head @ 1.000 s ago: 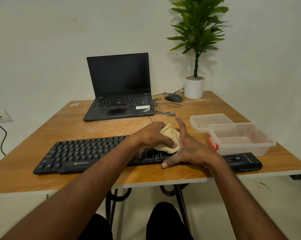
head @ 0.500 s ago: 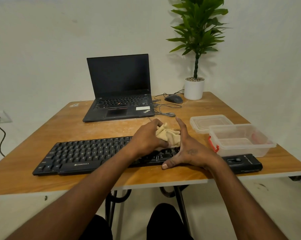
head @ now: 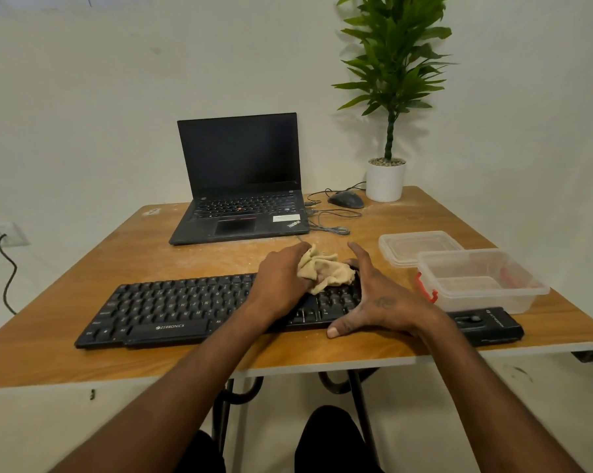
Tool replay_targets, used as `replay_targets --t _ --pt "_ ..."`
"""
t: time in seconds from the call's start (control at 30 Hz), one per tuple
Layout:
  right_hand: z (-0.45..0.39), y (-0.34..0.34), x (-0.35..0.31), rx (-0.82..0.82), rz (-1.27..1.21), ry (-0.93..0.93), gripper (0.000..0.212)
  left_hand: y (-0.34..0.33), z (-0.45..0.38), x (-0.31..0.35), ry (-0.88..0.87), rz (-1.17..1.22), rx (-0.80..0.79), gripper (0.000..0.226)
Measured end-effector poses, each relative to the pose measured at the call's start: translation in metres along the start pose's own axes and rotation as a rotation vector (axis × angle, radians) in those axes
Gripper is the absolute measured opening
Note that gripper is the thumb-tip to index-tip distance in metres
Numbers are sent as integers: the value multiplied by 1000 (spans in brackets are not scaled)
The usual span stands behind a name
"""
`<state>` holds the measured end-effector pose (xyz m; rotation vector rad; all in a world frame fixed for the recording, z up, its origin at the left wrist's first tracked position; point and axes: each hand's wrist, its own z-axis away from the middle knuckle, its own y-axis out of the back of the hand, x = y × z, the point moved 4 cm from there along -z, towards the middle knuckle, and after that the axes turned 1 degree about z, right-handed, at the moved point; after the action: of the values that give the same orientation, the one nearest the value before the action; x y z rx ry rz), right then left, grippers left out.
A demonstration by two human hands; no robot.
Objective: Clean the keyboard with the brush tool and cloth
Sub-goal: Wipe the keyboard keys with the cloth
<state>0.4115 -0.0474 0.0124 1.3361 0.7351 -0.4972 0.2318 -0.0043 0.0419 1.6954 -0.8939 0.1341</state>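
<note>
A black keyboard (head: 172,307) lies across the front of the wooden table (head: 83,268). My left hand (head: 281,278) grips a crumpled beige cloth (head: 325,268) and holds it on the keys at the keyboard's far right part. My right hand (head: 377,298) rests spread over the keyboard's right end, thumb at the near edge and fingers reaching past the far edge beside the cloth. A black case with a slider (head: 486,324), possibly the brush tool, lies on the table right of my right wrist.
An open black laptop (head: 240,186) stands at the back, with a mouse (head: 346,200), cables (head: 332,220) and a potted plant (head: 387,179) to its right. A clear plastic box (head: 479,278) and its lid (head: 419,245) sit at the right. Dust speckles the tabletop.
My left hand has moved the cloth away from me, from the keyboard's near rows up to its far edge. My right hand has stayed in place on the keyboard's right end.
</note>
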Motion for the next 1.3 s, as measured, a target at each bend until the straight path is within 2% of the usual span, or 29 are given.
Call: replay_targets --t 0.1,0.17,0.23,0.3,0.4,0.47,0.53,0.6,0.7,0.83,0.9,0.93,1.03,1.07,1.23,1.3 --pt "-2 1 0 -17 55 -2 152 -3 -2 -1 -3 134 -171 28" --pt "-4 2 0 -17 86 -8 152 -1 1 -7 51 367 -359 29" --pt "-6 2 1 -15 115 -12 153 1 6 -6 35 427 -442 30" --pt "-7 2 -1 -18 140 -4 152 1 3 -3 -12 337 -375 26" --pt "-10 0 -8 -30 210 18 153 -2 -13 -1 -85 73 -127 18" --pt "-12 -1 -9 -31 237 9 153 -3 -24 -5 -75 -51 24 22" --pt "-13 -2 -7 -21 232 1 154 -5 -28 -10 -40 -97 94 30" --pt "-12 -3 -4 -17 216 2 153 -7 -25 -10 -26 -49 23 30" --pt "-11 -4 -1 1 210 16 151 1 -8 -7 -42 99 -184 24" --pt "-10 -4 -1 27 213 42 151 17 17 -7 -35 225 -407 30" --pt "-11 -4 0 36 237 65 147 17 24 -8 3 272 -463 28" --pt "-11 -4 0 38 245 70 145 14 23 -9 -2 233 -411 25" --pt "-11 -4 -2 7 244 44 146 9 4 -11 -64 17 -101 18" --pt "-11 -5 -2 -1 249 38 145 7 -4 -12 -58 3 -53 18" --pt "-12 -4 -3 -13 305 38 137 5 -25 -17 -8 -54 53 26" --pt "-13 -5 -2 -21 300 43 137 6 -14 -19 -26 0 10 20"
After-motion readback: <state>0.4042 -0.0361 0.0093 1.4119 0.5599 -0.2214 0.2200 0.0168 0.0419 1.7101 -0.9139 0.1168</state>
